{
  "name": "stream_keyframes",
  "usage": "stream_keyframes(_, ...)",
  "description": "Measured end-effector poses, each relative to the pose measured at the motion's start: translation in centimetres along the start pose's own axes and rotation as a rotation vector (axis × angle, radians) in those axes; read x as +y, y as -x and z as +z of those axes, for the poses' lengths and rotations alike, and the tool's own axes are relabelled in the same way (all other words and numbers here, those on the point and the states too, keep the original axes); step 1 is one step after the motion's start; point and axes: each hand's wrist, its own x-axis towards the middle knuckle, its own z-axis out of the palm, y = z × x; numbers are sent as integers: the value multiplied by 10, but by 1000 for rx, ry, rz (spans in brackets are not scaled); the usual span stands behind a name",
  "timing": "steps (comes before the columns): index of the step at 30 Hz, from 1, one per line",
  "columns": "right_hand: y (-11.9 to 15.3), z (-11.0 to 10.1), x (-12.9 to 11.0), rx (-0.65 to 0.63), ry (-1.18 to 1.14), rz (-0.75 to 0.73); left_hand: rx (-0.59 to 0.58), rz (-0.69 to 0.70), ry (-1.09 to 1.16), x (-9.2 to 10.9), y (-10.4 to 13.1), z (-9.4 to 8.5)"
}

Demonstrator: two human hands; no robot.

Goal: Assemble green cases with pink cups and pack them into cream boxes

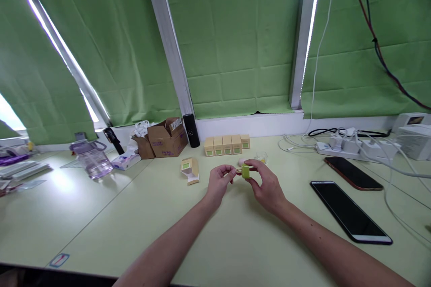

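Between the thumb and fingers of my right hand [269, 187] is a small yellow-green block-shaped item [245, 171], held above the table. My left hand [219, 184] is closed in a pinch just to its left. Something small and pale shows at those fingertips, too small to name. Behind my hands, a clear plastic piece [261, 158] lies on the table, with a small pinkish item [241, 161] beside it. An opened small kraft box [190, 169] with its flap out lies left of my left hand. Farther back stands a row of several closed kraft boxes [222, 146].
Two phones, a larger one [350, 210] and a smaller one [353, 173], lie at right below a power strip [357, 150] with tangled white cables. At left are a lilac water bottle [92, 159], a cardboard box [167, 138] and a black cylinder [191, 131].
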Motion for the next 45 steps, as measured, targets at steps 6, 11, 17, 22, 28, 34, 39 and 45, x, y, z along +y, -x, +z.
stream_keyframes(6,-1,-2,-1,-3,21,-3,78,62,-48,-2,-3,-4)
stream_keyframes(11,-3,-6,-6,-17,70,-11,118,217,-223,-1,0,-9)
stream_keyframes(17,-3,-6,-3,-46,111,-114,14,518,-546,7,9,-9)
stream_keyframes(22,-3,-6,-1,-43,155,-216,-58,725,-671,5,10,-9)
stream_keyframes(28,-6,-8,-6,-71,221,-278,-58,752,-712,-1,7,-10)
stream_keyframes(34,-6,-8,-7,-90,265,-293,-27,785,-710,-3,5,-9)
stream_keyframes(39,-6,-8,-7,-110,280,-297,-14,775,-707,-2,6,-9)
stream_keyframes(45,-5,-5,-3,-140,283,-284,-8,754,-697,-7,5,-11)
